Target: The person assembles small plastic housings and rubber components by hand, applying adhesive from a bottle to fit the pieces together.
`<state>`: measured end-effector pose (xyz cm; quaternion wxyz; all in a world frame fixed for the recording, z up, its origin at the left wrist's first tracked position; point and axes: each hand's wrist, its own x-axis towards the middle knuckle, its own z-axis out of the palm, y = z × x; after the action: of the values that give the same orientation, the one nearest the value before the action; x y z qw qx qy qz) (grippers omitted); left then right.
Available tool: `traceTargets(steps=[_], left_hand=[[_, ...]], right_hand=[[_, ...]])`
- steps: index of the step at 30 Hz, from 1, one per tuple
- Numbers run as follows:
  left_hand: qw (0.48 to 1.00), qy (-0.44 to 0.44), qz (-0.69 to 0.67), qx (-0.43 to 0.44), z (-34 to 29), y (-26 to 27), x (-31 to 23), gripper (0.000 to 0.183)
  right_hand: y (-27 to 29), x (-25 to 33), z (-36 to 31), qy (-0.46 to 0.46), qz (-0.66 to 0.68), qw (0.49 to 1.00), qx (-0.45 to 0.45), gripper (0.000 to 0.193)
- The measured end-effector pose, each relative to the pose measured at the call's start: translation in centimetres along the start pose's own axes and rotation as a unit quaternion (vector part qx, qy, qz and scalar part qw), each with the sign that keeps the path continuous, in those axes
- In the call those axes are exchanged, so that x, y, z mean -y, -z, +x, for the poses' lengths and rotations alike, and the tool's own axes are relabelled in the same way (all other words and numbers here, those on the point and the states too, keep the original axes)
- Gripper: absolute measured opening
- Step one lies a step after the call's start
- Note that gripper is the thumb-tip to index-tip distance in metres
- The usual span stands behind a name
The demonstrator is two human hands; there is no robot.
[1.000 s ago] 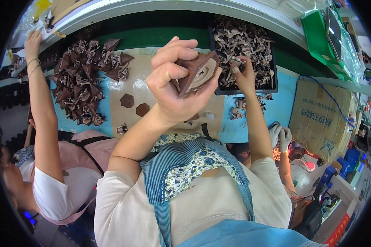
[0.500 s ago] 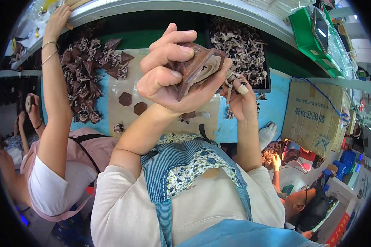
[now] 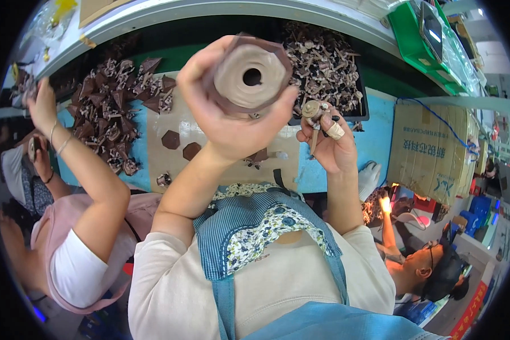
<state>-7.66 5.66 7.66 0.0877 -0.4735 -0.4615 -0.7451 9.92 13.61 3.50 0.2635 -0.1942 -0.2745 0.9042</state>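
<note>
Work at the bench, seen from where I stand, left to right. At far left, the bare hand of a co-worker [image 3: 42, 106], blurred, has come down from the shelf edge. Next lies a loose heap of dark-brown, pointed, faceted pieces mixed with beige-grey figures [image 3: 105, 113]; right of it, on a tan sheet [image 3: 163, 123], rest two flat-looking brown hexagonal pieces [image 3: 181, 145], apart from each other.

Centre: the person's left hand [image 3: 232, 122] is curled around a dark-brown, faceted, plastic-looking piece [image 3: 238, 80], fingers at its left side and thumb at its right, raised above the sheet. Half a second ago it was tilted edge-on; now its pale, ringed, round-cornered face looks up, with a dark round hole near the middle. Its outline is slightly blurred.

Right of this, the person's right hand [image 3: 333, 148] pinches a small beige-grey figure with a round, stepped top [image 3: 312, 110]. A second ago that hand was at the black rectangular tray of small mixed parts [image 3: 364, 107]; now it is nearer the left hand, the two pieces apart. In my judgement, the turn leaves the hole easy to see and the figure within easy reach of it
</note>
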Motion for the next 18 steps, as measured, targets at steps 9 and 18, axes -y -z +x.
traceTargets(steps=[9,18], left_hand=[[0.917,0.305,-0.178,0.187,-4.0,0.3,-1.5,0.072],[0.839,0.514,-0.161,0.076,-4.7,-1.4,-2.7,0.046]], right_hand=[[-1.5,0.0,-1.5,-0.014,-0.066,0.998,0.016,0.034],[-1.4,-1.0,-1.6,0.311,-0.522,0.794,-0.007,0.026]])
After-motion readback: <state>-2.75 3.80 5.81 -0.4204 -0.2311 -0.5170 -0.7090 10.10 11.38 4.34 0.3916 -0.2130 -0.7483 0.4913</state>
